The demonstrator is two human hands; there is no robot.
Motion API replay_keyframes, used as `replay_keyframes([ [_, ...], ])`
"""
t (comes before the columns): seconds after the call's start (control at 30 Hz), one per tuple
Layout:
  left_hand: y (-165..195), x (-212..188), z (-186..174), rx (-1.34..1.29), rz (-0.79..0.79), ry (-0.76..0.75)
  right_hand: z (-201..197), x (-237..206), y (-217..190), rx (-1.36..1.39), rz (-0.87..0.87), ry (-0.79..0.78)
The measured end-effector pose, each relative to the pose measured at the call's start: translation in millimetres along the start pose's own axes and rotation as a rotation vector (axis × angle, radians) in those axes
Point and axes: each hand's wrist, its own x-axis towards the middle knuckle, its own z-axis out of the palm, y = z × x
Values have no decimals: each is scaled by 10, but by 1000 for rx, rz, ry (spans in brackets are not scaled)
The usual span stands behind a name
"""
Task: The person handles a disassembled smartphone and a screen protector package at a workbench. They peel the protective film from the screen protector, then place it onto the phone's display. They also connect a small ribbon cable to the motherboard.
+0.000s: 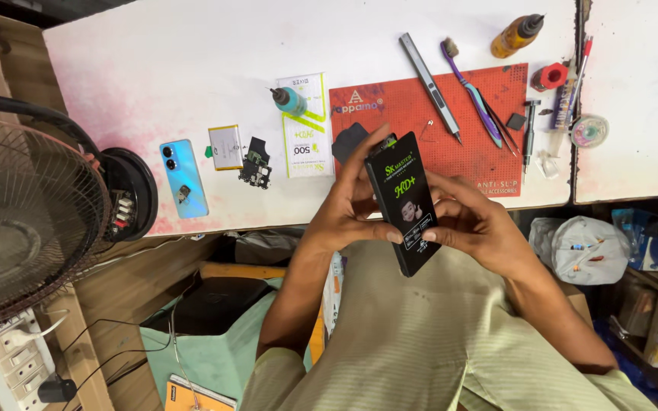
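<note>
Currently both hands hold a flat black box (pixel 405 202) with green printing, tilted, above the near edge of the white counter (pixel 192 61) and over the person's lap. The left hand (pixel 348 205) has its grip closed on the box's left long edge, with the fingertips curled over the top corner and the thumb on the front face. The right hand (pixel 474 221) has its grip closed on the right long edge, with the thumb pressed on the lower front.

On the counter, a red work mat (pixel 466 144) lies just behind the box. It carries a grey pen-shaped screwdriver (pixel 429 76), a purple toothbrush (pixel 470 91) and tweezers (pixel 500 122). An amber bottle (pixel 518 35) stands beyond the mat. Left of the mat are a white and green packet (pixel 305 125) with a small teal bottle (pixel 289 100) on it, a circuit board part (pixel 255 164), a phone battery (pixel 226 146) and a blue phone back (pixel 184 179). A table fan (pixel 24 221) stands at the far left.
</note>
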Motion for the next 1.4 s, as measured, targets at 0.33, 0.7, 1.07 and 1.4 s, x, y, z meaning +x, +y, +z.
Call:
replay_keyframes([
  [0.33, 34, -31, -19, -1, 31, -49, 67, 18, 70, -161, -163, 17],
  [0.7, 96, 3, 6, 8, 58, -84, 114, 19, -27, -318, -129, 21],
  [1.07, 85, -79, 132, 149, 252, -95, 227, -154, -323, -698, -230, -61],
  [1.4, 10, -109, 170, 239, 343, -126, 175, -174, -140, -497, -360, -55],
])
